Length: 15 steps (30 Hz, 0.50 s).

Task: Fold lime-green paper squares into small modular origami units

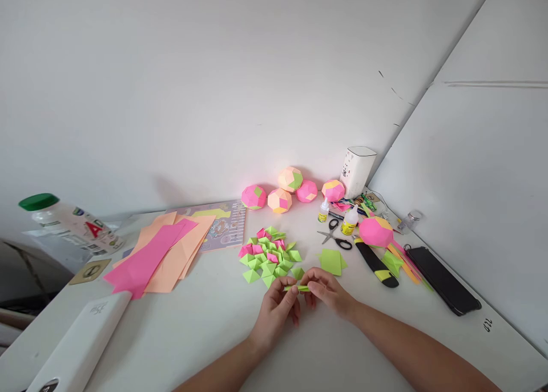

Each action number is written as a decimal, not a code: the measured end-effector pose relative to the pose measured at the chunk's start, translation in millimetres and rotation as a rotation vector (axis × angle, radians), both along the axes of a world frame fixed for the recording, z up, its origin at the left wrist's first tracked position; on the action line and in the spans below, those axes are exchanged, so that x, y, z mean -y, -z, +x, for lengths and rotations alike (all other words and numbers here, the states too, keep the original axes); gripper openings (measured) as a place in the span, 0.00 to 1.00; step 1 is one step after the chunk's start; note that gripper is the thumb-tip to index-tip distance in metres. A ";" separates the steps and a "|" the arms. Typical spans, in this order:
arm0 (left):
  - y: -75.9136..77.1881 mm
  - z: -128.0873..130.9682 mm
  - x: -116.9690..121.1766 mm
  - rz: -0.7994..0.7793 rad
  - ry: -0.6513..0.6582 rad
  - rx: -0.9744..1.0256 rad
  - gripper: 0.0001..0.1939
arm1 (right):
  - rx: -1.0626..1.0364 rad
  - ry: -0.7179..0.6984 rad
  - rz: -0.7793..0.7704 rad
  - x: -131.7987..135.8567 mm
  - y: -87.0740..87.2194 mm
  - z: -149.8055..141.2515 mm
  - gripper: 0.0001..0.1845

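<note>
Between my fingertips I hold a small folded piece of green paper point(303, 288) just above the table. My left hand point(279, 303) pinches its left end, thumb toward me. My right hand point(327, 292) grips the other end, with its fingers curled over the paper. Right behind my hands lies a pile of folded paper pieces point(269, 255), mostly green with some pink. Flat square green sheets point(331, 262) rest behind my right hand. How the held piece is folded is partly hidden by my fingers.
Paper balls point(253, 197) line the wall. Scissors point(338, 241), glue bottles point(350, 221), a utility knife point(377, 263) and a phone point(443, 279) lie to the right. Pink and orange sheets point(154, 255), a white power bank point(83, 340) and a bottle point(68, 223) are left.
</note>
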<state>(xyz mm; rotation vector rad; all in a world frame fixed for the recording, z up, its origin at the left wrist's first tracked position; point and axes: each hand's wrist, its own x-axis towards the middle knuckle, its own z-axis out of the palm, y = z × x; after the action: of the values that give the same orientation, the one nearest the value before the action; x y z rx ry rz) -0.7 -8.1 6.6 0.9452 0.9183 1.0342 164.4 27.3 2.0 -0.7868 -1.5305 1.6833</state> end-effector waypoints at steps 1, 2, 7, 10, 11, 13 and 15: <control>-0.2 0.0 0.0 0.001 0.002 -0.003 0.15 | 0.003 0.004 0.002 0.2 -0.5 -0.5 0.15; -0.3 -0.2 0.0 0.002 0.005 -0.006 0.15 | 0.008 0.011 0.003 0.4 -0.8 -1.0 0.15; 0.3 -1.0 0.7 0.007 0.017 -0.002 0.15 | 0.057 0.087 0.012 1.0 0.2 -3.7 0.17; 0.4 -0.2 1.2 0.006 0.033 0.013 0.15 | 0.081 0.157 0.029 1.0 1.0 -5.6 0.18; 0.2 0.4 1.2 0.001 0.037 0.008 0.15 | 0.085 0.177 0.032 0.9 1.1 -6.2 0.17; -0.9 1.7 0.6 -0.014 0.047 -0.017 0.14 | 0.084 0.204 0.025 0.7 1.1 -7.1 0.16; -2.6 2.7 -0.4 -0.025 0.064 -0.039 0.13 | 0.077 0.212 0.004 0.8 1.1 -7.6 0.15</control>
<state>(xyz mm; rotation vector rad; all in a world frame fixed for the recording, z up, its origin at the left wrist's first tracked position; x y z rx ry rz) 2.0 -7.7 9.2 0.9708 0.9258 0.9511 156.8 26.5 0.8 -0.9853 -1.4453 1.5097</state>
